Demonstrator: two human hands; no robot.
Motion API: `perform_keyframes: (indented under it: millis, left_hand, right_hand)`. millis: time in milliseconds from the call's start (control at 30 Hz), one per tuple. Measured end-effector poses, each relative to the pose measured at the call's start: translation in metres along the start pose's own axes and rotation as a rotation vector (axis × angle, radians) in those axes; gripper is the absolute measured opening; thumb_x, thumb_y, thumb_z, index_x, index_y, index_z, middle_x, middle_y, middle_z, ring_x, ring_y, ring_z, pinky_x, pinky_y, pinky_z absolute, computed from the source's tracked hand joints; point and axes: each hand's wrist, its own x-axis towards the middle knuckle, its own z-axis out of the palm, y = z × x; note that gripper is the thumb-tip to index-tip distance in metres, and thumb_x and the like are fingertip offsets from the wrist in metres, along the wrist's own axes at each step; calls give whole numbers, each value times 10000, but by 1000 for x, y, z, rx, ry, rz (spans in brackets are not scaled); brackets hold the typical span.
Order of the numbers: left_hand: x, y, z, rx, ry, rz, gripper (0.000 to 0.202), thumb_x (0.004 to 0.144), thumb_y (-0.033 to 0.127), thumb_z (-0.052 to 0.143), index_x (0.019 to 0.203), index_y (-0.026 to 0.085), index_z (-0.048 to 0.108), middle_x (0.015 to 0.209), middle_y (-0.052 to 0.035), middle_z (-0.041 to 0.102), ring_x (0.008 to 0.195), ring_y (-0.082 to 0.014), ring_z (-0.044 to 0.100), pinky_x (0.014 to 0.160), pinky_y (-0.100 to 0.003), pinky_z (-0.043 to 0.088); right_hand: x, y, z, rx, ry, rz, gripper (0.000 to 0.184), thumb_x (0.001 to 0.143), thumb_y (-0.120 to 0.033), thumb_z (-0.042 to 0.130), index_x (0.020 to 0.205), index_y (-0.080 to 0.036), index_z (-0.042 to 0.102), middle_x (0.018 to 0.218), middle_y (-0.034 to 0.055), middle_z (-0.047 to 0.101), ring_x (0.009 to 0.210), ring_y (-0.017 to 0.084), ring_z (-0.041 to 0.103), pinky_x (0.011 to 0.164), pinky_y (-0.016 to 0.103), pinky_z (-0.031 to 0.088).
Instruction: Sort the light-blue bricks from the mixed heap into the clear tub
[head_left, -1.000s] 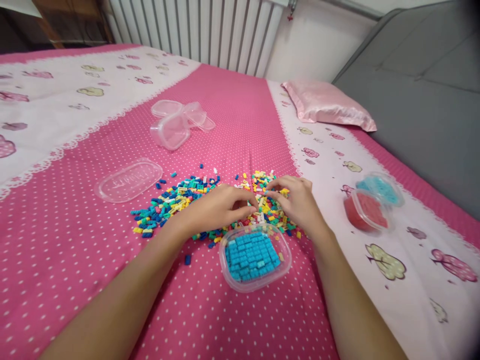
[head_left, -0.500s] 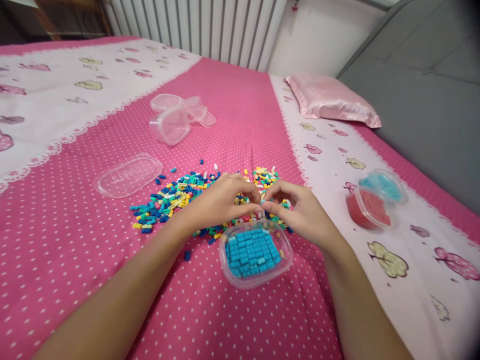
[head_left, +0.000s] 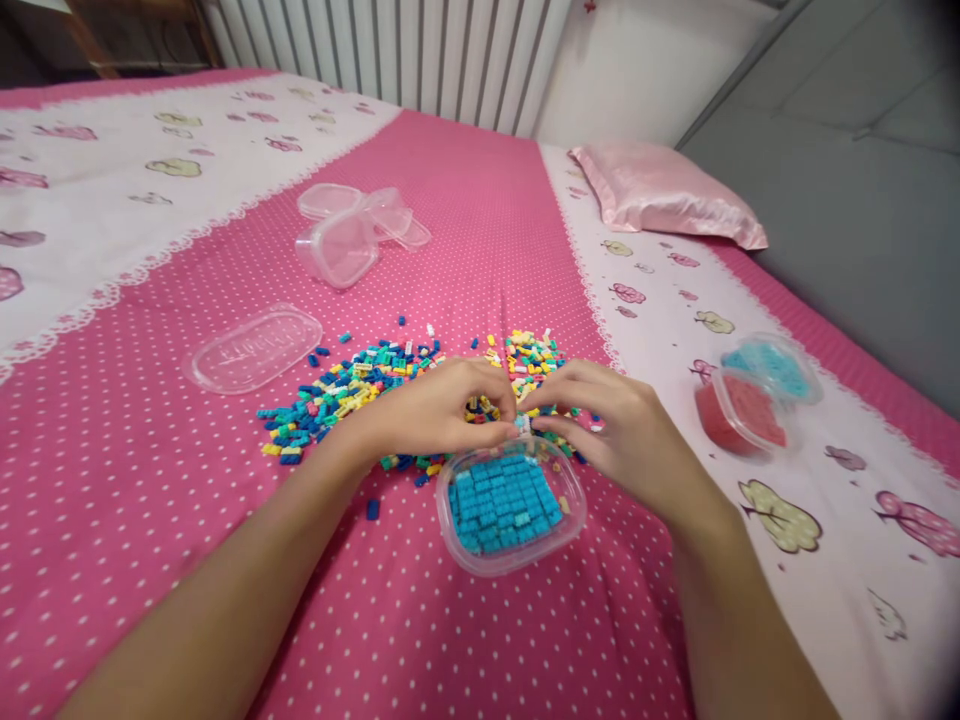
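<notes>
A heap of small coloured bricks (head_left: 352, 385) lies spread on the pink dotted bedspread (head_left: 150, 500). In front of it stands a clear plastic tub (head_left: 510, 500) filled with light-blue bricks. My left hand (head_left: 439, 410) and my right hand (head_left: 611, 425) meet fingertip to fingertip just above the tub's far rim. Both are closed in a pinch around a tiny piece between them, too small to name. My forearms stretch in from the bottom of the view.
A clear oval lid (head_left: 255, 347) lies left of the heap. Empty clear tubs and lids (head_left: 352, 235) sit further back. At the right are a tub of red bricks (head_left: 739, 420) and one of blue bricks (head_left: 772, 365). A pink pillow (head_left: 664, 195), radiator and grey headboard lie beyond.
Both hands have drawn back from the brick heap towards the blue tub and come together in a pinch over its far rim.
</notes>
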Motion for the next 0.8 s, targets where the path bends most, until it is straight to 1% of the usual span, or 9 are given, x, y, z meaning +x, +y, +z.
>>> perform_keyframes:
  millis: [100, 167, 267, 367, 467, 567, 800]
  left_hand:
    - [0, 2, 1, -56, -55, 35, 173, 908, 287, 617, 847, 151, 705, 933, -44, 714, 919, -133, 639, 886, -266, 472]
    - [1, 2, 2, -59, -72, 46, 157, 906, 267, 617, 839, 154, 705, 937, -44, 710, 930, -132, 637, 897, -265, 474]
    - [1, 2, 4, -57, -79, 50, 133, 899, 247, 622, 839, 165, 707, 936, -41, 706, 943, -135, 637, 911, -268, 473]
    - [0, 3, 3, -72, -95, 44, 143, 905, 259, 620, 854, 164, 713, 940, -45, 705, 949, -138, 636, 918, -267, 472]
    - [-1, 3, -1, -92, -117, -21, 149, 914, 265, 612, 916, 161, 718, 962, -45, 704, 942, -137, 637, 884, -261, 479]
    - [-3, 1, -5, -71, -110, -83, 161, 912, 273, 614, 957, 156, 715, 980, -44, 701, 912, -132, 637, 834, -250, 480]
    - [-6, -6, -4, -36, -148, -100, 150, 896, 259, 617, 950, 161, 717, 959, -45, 708, 878, -135, 633, 782, -249, 468]
  right_hand:
    - [-2, -6, 1, -78, -42, -46, 93, 921, -143, 664, 927, -234, 679, 945, 8, 689, 917, 185, 631, 801, 340, 462]
    - [-2, -9, 1, -108, -76, -54, 91, 915, -145, 673, 922, -235, 665, 940, 5, 686, 925, 192, 628, 804, 348, 456]
    - [-2, -12, -1, -108, -118, -39, 83, 909, -172, 689, 916, -242, 645, 919, -1, 674, 910, 189, 625, 770, 330, 454]
    - [-4, -15, -3, -79, -142, 3, 97, 900, -168, 700, 908, -233, 627, 900, -7, 657, 867, 166, 619, 732, 295, 448]
    - [-8, -18, -3, -56, -214, 66, 109, 881, -167, 720, 879, -227, 629, 866, -18, 634, 816, 149, 604, 699, 279, 430]
    - [-12, -22, 0, -25, -286, 121, 104, 884, -186, 723, 868, -231, 631, 855, -32, 631, 808, 141, 592, 705, 280, 418]
    - [-11, -26, 7, -42, -364, 192, 116, 884, -176, 716, 822, -228, 633, 843, -32, 633, 794, 153, 566, 694, 301, 391]
